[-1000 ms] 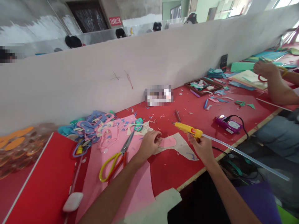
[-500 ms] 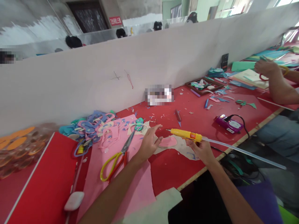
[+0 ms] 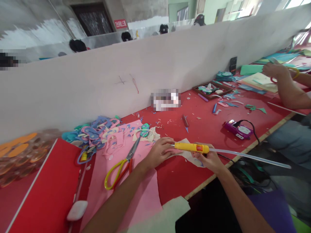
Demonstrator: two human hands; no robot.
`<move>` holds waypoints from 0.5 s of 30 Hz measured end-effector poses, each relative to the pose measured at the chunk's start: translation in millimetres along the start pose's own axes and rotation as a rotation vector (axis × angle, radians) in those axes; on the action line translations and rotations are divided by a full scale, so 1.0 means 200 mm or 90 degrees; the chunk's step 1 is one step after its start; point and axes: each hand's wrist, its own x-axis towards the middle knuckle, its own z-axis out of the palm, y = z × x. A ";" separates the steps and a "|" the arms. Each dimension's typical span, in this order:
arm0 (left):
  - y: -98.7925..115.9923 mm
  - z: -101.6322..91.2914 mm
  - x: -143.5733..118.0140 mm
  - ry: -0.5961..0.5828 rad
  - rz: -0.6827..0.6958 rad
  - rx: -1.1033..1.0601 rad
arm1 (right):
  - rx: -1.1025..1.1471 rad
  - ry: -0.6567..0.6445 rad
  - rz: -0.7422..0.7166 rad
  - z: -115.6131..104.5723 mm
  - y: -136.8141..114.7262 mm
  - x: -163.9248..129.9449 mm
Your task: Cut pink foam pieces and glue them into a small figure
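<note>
Right of the frame's centre, the right hand (image 3: 206, 158) gripped a yellow plastic glue gun (image 3: 190, 147), its long translucent stick (image 3: 247, 156) stretching towards the right edge. At centre, the left hand (image 3: 160, 151) curled beside the gun's metal tip (image 3: 172, 145), near a flat pink cut-out (image 3: 176, 151); whether it pinched anything could not be told. Metal scissors with yellow and red handles (image 3: 127, 158) lay lower left.

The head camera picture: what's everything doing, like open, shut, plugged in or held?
Yellow glue gun: held in the right hand, clear stick poking out its back.
Left hand: curled by the gun's front; grip unclear.
Scissors: lying on the pink sheet, blades looking shut.
Brown-handled knife: lying down, blade looking bare.
Purple device: black cord plugged in.
Tray: open, holding bits.
</note>
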 end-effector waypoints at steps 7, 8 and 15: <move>-0.02 0.00 -0.02 0.108 -0.117 0.026 | -0.087 0.109 0.038 0.01 0.04 0.03; -0.01 0.00 -0.02 0.121 -0.139 0.028 | -0.097 0.123 0.049 0.01 0.04 0.03; 0.00 -0.01 -0.02 0.194 -0.215 0.108 | -0.117 0.158 0.091 0.01 0.03 0.03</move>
